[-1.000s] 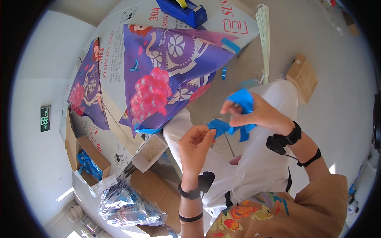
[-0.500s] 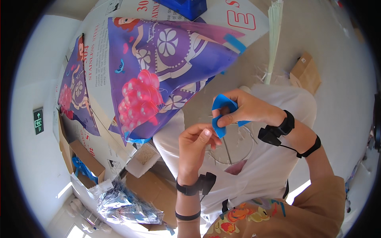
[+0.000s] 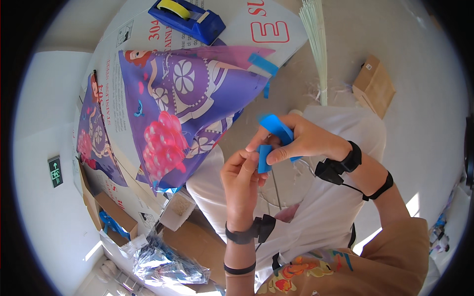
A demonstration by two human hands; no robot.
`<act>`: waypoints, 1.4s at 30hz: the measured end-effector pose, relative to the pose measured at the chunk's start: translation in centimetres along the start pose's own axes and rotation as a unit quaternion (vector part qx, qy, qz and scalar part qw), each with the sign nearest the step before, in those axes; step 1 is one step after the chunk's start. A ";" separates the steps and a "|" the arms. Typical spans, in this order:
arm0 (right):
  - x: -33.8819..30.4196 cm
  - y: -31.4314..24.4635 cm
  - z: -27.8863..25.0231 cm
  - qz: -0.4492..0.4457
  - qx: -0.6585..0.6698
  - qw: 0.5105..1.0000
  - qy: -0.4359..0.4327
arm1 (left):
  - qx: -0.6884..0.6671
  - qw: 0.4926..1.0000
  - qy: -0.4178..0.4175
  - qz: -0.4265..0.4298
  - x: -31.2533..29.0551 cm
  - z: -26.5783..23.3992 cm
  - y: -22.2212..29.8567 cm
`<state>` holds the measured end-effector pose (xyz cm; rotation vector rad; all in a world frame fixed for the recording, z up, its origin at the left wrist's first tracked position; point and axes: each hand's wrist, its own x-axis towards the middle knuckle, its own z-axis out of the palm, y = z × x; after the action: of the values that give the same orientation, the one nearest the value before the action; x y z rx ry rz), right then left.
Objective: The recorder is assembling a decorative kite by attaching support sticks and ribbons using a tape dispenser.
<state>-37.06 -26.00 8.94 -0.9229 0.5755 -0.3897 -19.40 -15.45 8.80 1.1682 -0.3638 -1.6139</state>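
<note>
A bright blue strip (image 3: 279,129), like ribbon or thin fabric, is looped in my right hand (image 3: 313,140), whose thumb and fingers are closed on it. One short end hangs down between the two hands. My left hand (image 3: 239,180) meets that end with thumb and forefinger pinched at its edge. Just beyond my hands, a purple triangular sheet (image 3: 197,116), kite-like and printed with a dressed figure and pink balloons, lies on the cardboard-covered surface. Blue pieces (image 3: 263,64) are attached at its right corner. Both wrists wear black straps with small modules.
A blue tape dispenser (image 3: 205,27) with yellow tape stands at the far edge. A bundle of thin white rods (image 3: 316,44) rises beside a cardboard box (image 3: 374,85). Left are another printed sheet (image 3: 96,133), an open carton (image 3: 116,217) with blue material, and clear plastic packets (image 3: 165,264).
My left fingertips have come up against the strip's short end, and the strip has turned in my right hand. The view has shifted, bringing more of the tape dispenser into sight.
</note>
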 end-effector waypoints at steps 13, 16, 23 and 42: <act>-1.3 -0.4 -7.0 -0.118 -0.091 0.936 0.320 | 0.681 0.641 0.077 0.344 7.0 2.0 0.2; -1.3 -1.5 -6.8 -0.087 -0.043 0.945 0.311 | 0.710 0.520 0.139 0.454 11.8 2.4 0.4; 0.9 0.1 -4.4 0.023 -0.022 0.989 0.147 | 0.667 0.572 0.117 0.463 13.1 -1.2 2.6; 11.6 6.8 3.5 -0.116 -0.349 0.922 0.125 | 0.806 0.365 0.180 0.431 -6.9 -16.4 12.9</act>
<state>-25.27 -26.35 1.49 -1.6531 0.8684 -0.5329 1.16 -9.38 13.84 1.9335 -2.0949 0.5630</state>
